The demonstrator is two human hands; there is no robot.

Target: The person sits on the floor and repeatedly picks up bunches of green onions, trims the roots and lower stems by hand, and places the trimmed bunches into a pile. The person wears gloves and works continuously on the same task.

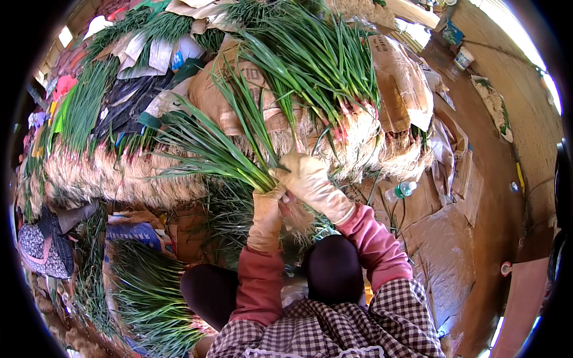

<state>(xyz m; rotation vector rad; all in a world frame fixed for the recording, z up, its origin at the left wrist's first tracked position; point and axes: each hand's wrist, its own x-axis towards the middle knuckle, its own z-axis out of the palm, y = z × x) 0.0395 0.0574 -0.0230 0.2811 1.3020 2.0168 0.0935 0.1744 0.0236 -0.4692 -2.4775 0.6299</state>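
Note:
My left hand, in a pale glove, closes around a bunch of green garlic plants. Their long leaves fan out to the upper left, and pale stringy roots hang below my hands. My right hand, gloved as well, meets the left at the stem bases. Its fingers are closed on a few more garlic stalks that point upward. Just beyond lies a large heap of green garlic with pinkish stems and matted roots, partly resting on a printed woven sack.
A long root-fringed row of garlic runs left. Beside my left knee is a laid pile of garlic. Loose leaves litter the floor beneath my hands. A plastic bottle lies right, on cardboard. A patterned garment shows far left.

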